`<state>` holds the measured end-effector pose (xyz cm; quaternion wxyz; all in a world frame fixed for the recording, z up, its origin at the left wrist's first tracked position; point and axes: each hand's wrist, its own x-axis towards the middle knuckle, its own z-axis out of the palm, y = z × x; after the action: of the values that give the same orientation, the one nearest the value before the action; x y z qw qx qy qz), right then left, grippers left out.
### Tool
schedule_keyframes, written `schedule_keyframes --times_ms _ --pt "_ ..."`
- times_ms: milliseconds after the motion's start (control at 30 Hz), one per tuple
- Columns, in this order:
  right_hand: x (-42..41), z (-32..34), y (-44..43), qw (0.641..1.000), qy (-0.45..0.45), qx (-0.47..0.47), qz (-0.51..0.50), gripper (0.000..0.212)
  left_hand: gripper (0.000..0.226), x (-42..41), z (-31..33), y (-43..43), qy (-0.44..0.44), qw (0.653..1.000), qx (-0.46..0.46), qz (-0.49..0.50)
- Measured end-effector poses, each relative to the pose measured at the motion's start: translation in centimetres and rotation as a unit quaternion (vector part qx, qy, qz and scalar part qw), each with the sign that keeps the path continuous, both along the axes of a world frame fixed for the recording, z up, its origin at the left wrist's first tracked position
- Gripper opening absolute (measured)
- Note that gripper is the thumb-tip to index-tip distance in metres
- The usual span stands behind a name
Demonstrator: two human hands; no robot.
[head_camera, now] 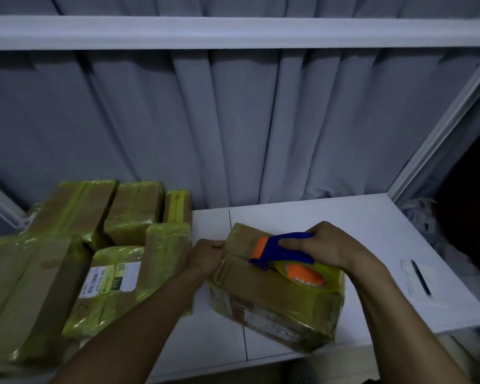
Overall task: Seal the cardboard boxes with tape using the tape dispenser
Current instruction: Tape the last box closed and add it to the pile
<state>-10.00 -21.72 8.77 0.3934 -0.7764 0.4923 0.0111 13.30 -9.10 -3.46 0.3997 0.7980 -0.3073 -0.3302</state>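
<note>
White table (344,217), right hand (327,245) — curled over dispenser (277,250)

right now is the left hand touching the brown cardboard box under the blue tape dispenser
Touching. Head view: the left hand grips the brown cardboard box at its top left edge, no gap visible.
</note>
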Motion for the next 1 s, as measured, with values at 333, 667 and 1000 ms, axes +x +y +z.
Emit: schedule_keyframes --times_ms 333,667,1000 --pt "0.7 -2.3 -0.2 0.997 0.072 -0.034 -0.008 0.067 0.060 -2.8 -0.5 1.8 -0.228 0.966 -0.040 -0.112" --pt "1.2 -2.3 0.7 0.999 0.049 -0.014 0.013 0.059 0.056 -5.3 -0.3 4.2 -0.452 0.834 0.093 -0.301" --pt "4.4 -2.5 3.0 0.994 -0.104 0.044 0.005 0.065 0.062 2.0 1.8 2.6 -0.399 0.835 0.127 -0.357"
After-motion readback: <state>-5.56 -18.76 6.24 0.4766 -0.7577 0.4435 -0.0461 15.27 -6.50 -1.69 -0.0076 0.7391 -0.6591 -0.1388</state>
